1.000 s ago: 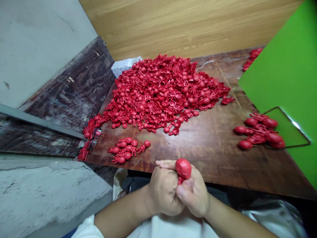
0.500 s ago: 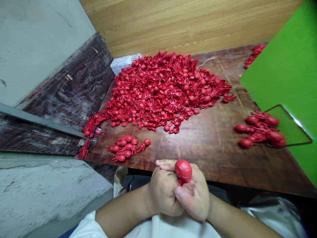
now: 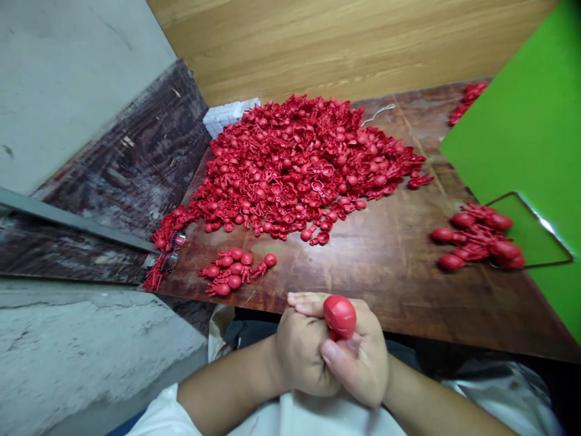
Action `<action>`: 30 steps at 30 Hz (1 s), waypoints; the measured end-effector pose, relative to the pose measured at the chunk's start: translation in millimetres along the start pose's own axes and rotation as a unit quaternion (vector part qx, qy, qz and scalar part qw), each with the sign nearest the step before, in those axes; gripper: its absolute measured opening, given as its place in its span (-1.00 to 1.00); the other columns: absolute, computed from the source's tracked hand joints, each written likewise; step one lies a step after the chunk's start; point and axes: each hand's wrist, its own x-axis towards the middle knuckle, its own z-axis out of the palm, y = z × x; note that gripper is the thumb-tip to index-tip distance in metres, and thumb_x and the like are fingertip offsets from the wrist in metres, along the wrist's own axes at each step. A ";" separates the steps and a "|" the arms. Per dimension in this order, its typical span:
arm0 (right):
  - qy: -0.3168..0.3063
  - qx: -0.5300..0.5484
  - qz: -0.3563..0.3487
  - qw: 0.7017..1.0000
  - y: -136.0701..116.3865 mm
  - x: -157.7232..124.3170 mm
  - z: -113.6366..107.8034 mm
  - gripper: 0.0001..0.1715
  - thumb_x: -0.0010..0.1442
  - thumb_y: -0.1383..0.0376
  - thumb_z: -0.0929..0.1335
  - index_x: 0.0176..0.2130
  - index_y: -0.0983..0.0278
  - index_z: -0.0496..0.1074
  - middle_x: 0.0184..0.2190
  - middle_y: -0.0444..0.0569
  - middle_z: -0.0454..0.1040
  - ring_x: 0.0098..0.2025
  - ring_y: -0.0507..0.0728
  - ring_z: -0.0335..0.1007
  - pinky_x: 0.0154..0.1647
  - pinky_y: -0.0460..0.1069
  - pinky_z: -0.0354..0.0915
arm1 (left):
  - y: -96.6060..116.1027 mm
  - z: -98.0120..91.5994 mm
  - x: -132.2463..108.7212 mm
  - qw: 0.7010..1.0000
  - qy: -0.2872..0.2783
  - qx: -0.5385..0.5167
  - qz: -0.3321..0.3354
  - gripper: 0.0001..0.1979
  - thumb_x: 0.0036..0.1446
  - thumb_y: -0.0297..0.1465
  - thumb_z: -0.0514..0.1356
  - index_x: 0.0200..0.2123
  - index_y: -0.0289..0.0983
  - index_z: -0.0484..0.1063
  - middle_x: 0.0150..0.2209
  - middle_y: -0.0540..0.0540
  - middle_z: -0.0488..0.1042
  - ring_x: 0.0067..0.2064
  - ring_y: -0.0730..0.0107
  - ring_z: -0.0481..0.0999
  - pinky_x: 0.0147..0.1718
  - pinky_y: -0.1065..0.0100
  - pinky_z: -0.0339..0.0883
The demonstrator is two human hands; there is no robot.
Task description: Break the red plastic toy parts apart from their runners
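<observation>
Left hand (image 3: 302,357) is curled tight, its fingers (image 3: 306,304) reaching across the back of my right hand (image 3: 358,363), and the two clasp a red plastic toy figure (image 3: 339,317) between them at the near edge of the bench (image 3: 399,303), round head up, body hidden in the grip. Working across my feed from the left, eyeglasses (image 3: 170,254) lie among scattered red pieces at the bench's left edge, and a small group of red figures (image 3: 233,272) sits apart, just ahead of my hands. Beyond it, the big heap of red parts (image 3: 290,163) fills much of the bench, with a white stack (image 3: 229,115) at its far edge and a thin white cord (image 3: 377,114) past its far side. Farther right, a second group of red figures (image 3: 476,239) lies beside a thin metal frame (image 3: 529,233) against a green panel (image 3: 521,133). From here, most pieces lie in the heap, and only these small groups sit apart
</observation>
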 end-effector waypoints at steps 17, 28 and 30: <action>0.044 0.048 0.045 0.997 0.4 2.0 -26.9 -0.17 0.09 -0.25 0.35 0.12 0.23 0.45 -0.09 0.13 0.49 -0.10 0.30 0.47 -0.04 0.19 0.42 | 22.7 -51.7 36.4 0.975 -0.172 0.112 -0.091 -0.61 0.26 -0.15 0.07 -0.52 -0.25 0.40 -0.56 -0.05 0.51 -0.55 0.32 0.47 -0.52 0.35 0.25; -0.009 -0.093 0.010 0.996 -5.1 1.1 -46.0 -0.76 0.34 0.34 0.22 -0.27 0.26 0.45 -0.48 -0.05 0.41 -0.46 0.10 0.36 -0.43 0.01 0.27 | 27.2 -52.7 31.2 0.983 -0.064 0.166 -0.036 -0.60 0.28 -0.10 0.09 -0.48 -0.24 0.39 -0.55 -0.04 0.41 -0.49 0.33 0.38 -0.50 0.29 0.12; -0.014 -0.092 0.017 0.996 -6.4 1.7 -44.1 -0.74 0.36 0.33 0.21 -0.28 0.25 0.45 -0.50 -0.06 0.41 -0.47 0.09 0.36 -0.44 0.00 0.25 | 27.6 -53.7 32.7 0.984 -0.056 0.166 -0.027 -0.59 0.28 -0.10 0.09 -0.51 -0.23 0.38 -0.54 -0.04 0.38 -0.48 0.33 0.35 -0.50 0.28 0.10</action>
